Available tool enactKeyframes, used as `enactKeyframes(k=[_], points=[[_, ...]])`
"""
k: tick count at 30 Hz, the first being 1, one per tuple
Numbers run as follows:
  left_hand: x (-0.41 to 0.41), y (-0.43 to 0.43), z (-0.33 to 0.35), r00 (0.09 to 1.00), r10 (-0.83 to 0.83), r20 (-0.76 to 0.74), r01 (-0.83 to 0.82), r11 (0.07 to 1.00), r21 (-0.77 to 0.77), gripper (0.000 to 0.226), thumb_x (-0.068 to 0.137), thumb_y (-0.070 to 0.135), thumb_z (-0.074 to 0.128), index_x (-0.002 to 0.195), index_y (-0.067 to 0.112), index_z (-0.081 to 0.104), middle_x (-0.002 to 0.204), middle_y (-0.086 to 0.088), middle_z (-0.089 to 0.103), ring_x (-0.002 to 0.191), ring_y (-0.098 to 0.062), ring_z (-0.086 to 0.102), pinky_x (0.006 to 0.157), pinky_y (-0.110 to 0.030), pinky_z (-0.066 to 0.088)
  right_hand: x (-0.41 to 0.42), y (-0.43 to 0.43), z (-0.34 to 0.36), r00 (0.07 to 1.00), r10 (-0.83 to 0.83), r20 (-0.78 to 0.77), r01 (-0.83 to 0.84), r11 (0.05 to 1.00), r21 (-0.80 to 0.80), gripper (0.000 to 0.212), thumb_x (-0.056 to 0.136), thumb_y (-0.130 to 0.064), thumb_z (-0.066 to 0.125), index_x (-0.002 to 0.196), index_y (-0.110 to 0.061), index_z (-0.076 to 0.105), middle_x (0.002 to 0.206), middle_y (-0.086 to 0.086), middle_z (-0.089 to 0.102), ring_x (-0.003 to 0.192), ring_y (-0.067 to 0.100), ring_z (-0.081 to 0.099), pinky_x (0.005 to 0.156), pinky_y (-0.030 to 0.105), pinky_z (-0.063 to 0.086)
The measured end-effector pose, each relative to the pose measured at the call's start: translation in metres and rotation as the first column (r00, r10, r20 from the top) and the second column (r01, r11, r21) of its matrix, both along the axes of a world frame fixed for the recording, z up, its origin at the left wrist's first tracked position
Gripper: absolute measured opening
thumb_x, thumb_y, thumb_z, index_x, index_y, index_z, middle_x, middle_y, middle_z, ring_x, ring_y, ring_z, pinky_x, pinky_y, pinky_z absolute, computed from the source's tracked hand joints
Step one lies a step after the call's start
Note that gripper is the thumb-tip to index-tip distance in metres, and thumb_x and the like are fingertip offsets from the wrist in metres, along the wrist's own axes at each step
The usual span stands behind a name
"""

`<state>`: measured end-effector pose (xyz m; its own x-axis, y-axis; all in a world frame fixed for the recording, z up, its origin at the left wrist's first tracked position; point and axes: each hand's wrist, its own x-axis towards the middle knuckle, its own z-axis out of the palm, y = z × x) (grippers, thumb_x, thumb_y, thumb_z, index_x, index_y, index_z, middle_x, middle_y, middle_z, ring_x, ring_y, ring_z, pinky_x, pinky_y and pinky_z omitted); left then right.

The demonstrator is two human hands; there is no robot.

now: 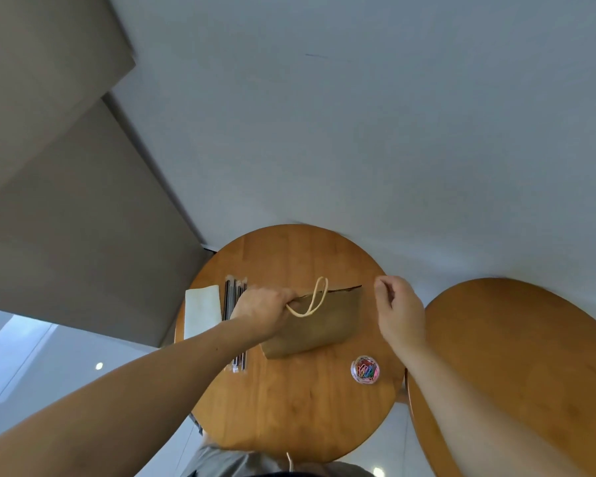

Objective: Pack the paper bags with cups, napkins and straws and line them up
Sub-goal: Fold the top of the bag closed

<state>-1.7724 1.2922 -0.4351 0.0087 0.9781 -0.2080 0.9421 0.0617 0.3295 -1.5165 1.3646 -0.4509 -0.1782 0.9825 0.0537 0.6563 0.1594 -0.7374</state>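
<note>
The left hand grips the top edge of the one brown paper bag, while the right hand hovers just beside it, fingers loosely curled round nothing. The bag lies mid-table, long axis left to right, mouth facing away from the person. Beside it are one napkin stack, some straws too blurred to count and one tub of paper clips, on the nearer of two round wooden tables by a pale wall.

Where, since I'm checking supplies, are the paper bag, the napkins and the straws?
paper bag (319, 330): head view, on its brown front face.
napkins (202, 309): head view, on the middle of the white stack.
straws (234, 292): head view, on the upper part of the dark bundle.
</note>
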Motion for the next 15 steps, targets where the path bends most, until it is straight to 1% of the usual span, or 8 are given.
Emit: enactKeyframes(k=[1, 2, 3, 5, 6, 8, 10, 15], points=[[-0.002, 0.001, -0.001, 1.000, 0.002, 0.012, -0.002, 1.000, 0.014, 0.023, 0.101, 0.034, 0.046, 0.113, 0.033, 0.066, 0.092, 0.004, 0.071, 0.085, -0.019, 0.066, 0.069, -0.026, 0.035, 0.008, -0.004, -0.011, 0.997, -0.059, 0.042, 0.061, 0.997, -0.055, 0.017, 0.101, -0.025, 0.047, 0.092, -0.027, 0.062, 0.082, -0.018, 0.063, 0.077, -0.001, 0.060, 0.061, 0.017, 0.046], [-0.003, 0.002, -0.002, 1.000, 0.005, 0.024, -0.006, 1.000, 0.020, 0.022, 0.101, 0.033, 0.047, 0.112, 0.032, 0.066, 0.090, 0.006, 0.071, 0.083, -0.018, 0.066, 0.070, -0.026, 0.037, 0.015, -0.009, -0.023, 0.989, -0.048, 0.137, 0.068, 0.987, -0.148, 0.019, 0.100, -0.021, 0.048, 0.087, -0.024, 0.062, 0.076, -0.013, 0.063, 0.068, 0.004, 0.061, 0.055, 0.024, 0.049], [-0.003, 0.003, -0.002, 0.999, 0.006, 0.034, -0.007, 1.000, 0.018, 0.022, 0.102, 0.033, 0.047, 0.111, 0.032, 0.067, 0.089, 0.006, 0.070, 0.082, -0.017, 0.065, 0.072, -0.027, 0.041, 0.019, -0.017, -0.037, 0.968, 0.026, 0.251, 0.045, 0.960, -0.276, 0.019, 0.099, -0.019, 0.048, 0.087, -0.023, 0.063, 0.075, -0.010, 0.064, 0.066, 0.006, 0.061, 0.056, 0.030, 0.053], [-0.003, 0.003, -0.004, 0.999, -0.007, 0.045, 0.007, 1.000, 0.012, 0.022, 0.102, 0.033, 0.047, 0.112, 0.031, 0.067, 0.088, 0.006, 0.071, 0.080, -0.018, 0.065, 0.074, -0.030, 0.046, 0.025, -0.033, -0.063, 0.879, 0.227, 0.420, 0.008, 0.873, -0.488, 0.021, 0.098, -0.018, 0.048, 0.093, -0.022, 0.068, 0.088, -0.008, 0.069, 0.077, 0.007, 0.064, 0.066, 0.032, 0.056], [-0.003, 0.003, -0.005, 0.999, -0.016, 0.051, 0.015, 1.000, 0.016, 0.023, 0.101, 0.033, 0.047, 0.113, 0.031, 0.066, 0.087, 0.005, 0.071, 0.078, -0.018, 0.065, 0.069, -0.028, 0.045, 0.027, -0.040, -0.075, 0.831, 0.294, 0.472, 0.007, 0.843, -0.538, 0.024, 0.097, -0.017, 0.047, 0.096, -0.019, 0.070, 0.094, -0.004, 0.071, 0.082, 0.010, 0.066, 0.067, 0.032, 0.055], [-0.002, 0.001, -0.006, 0.998, -0.020, 0.067, 0.019, 1.000, 0.024, 0.022, 0.100, 0.029, 0.047, 0.113, 0.030, 0.065, 0.082, 0.004, 0.069, 0.072, -0.018, 0.063, 0.060, -0.026, 0.037, 0.029, -0.049, -0.093, 0.758, 0.382, 0.529, 0.012, 0.803, -0.596, 0.027, 0.095, -0.014, 0.045, 0.100, -0.015, 0.071, 0.095, 0.000, 0.071, 0.085, 0.014, 0.068, 0.060, 0.030, 0.049], [-0.001, -0.001, -0.007, 0.997, -0.008, 0.073, 0.006, 1.000, 0.023, 0.019, 0.098, 0.026, 0.047, 0.111, 0.027, 0.062, 0.075, 0.005, 0.064, 0.066, -0.018, 0.059, 0.056, -0.026, 0.035, 0.030, -0.054, -0.102, 0.708, 0.429, 0.561, 0.019, 0.783, -0.622, 0.024, 0.097, -0.017, 0.046, 0.102, -0.016, 0.069, 0.093, -0.002, 0.068, 0.082, 0.014, 0.066, 0.060, 0.025, 0.047], [0.000, -0.008, -0.003, 0.995, 0.003, 0.095, -0.009, 0.997, 0.072, 0.005, 0.094, 0.021, 0.055, 0.098, 0.022, 0.059, 0.061, 0.016, 0.040, 0.054, -0.013, 0.045, 0.046, -0.016, 0.022, 0.026, -0.060, -0.110, 0.677, 0.367, 0.638, 0.115, 0.804, -0.584, 0.019, 0.094, -0.036, 0.055, 0.091, -0.021, 0.066, 0.072, -0.007, 0.059, 0.071, 0.013, 0.063, 0.055, 0.024, 0.048]])
